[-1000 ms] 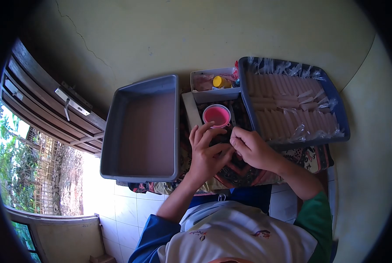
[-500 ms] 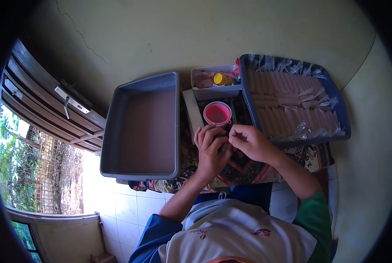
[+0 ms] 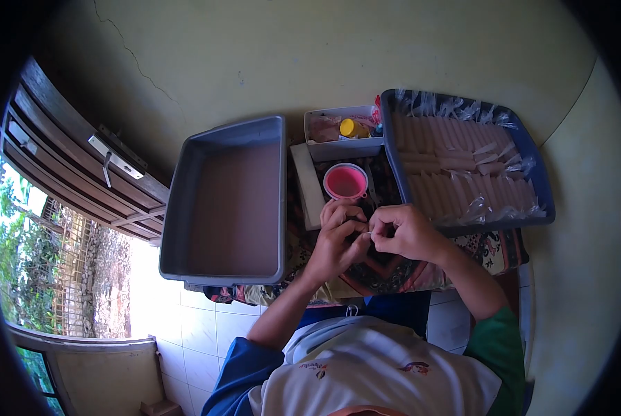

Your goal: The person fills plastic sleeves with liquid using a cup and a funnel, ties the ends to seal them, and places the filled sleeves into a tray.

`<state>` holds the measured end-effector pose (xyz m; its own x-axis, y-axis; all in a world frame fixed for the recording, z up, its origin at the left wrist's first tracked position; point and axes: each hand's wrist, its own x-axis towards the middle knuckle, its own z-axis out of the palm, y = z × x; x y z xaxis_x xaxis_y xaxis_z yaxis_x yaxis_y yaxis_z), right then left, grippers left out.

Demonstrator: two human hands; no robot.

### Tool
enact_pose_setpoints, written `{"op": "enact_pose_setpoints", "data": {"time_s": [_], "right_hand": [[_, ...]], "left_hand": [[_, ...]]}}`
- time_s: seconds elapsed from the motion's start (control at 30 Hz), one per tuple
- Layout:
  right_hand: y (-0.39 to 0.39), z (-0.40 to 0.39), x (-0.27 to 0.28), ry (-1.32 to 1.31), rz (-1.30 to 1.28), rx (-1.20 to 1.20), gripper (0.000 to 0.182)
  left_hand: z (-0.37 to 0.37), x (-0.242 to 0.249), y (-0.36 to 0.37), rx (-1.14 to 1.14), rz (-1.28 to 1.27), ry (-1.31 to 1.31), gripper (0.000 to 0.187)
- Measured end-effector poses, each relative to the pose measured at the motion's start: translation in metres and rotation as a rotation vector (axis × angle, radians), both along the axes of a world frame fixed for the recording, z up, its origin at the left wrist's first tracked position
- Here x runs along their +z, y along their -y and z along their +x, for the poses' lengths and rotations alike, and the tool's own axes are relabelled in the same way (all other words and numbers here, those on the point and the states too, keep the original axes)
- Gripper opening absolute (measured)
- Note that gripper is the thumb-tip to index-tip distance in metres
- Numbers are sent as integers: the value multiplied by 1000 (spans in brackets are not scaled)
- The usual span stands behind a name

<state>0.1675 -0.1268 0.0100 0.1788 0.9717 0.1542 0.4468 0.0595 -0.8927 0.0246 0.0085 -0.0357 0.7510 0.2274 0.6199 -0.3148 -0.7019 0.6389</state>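
Observation:
My left hand and my right hand meet over the patterned cloth, just in front of a pink-lined round container. Fingers and thumb of each are pinched together. A tiny whitish bit shows where the fingertips meet; its kind cannot be made out. Left of the container lies a stack of pale, flat strips. To the right, a dark blue tub holds rows of slim plastic tubes filled with something brownish-pink, their clear ends loose.
A large grey tub with a flat brownish-pink content stands at left. Behind the container sits a white box with a yellow-lidded jar. The patterned cloth lies beneath everything. An open door is at far left.
Both hands have moved slightly nearer to me. The whitish bit between the fingertips now shows. The containers stay in place.

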Motion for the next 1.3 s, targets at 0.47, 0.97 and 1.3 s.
{"op": "enact_pose_setpoints", "data": {"time_s": [0.47, 0.97, 1.3], "right_hand": [[-15, -30, -24, 502, 590, -336, 21], [-11, -23, -33, -319, 309, -168, 9], [-16, -33, -38, 38, 357, -372, 22]], "left_hand": [[4, -4, 4, 101, -193, -28, 14], [-8, 7, -7, 110, -90, -72, 12], [-4, 3, 4, 228, 31, -2, 15]]}}
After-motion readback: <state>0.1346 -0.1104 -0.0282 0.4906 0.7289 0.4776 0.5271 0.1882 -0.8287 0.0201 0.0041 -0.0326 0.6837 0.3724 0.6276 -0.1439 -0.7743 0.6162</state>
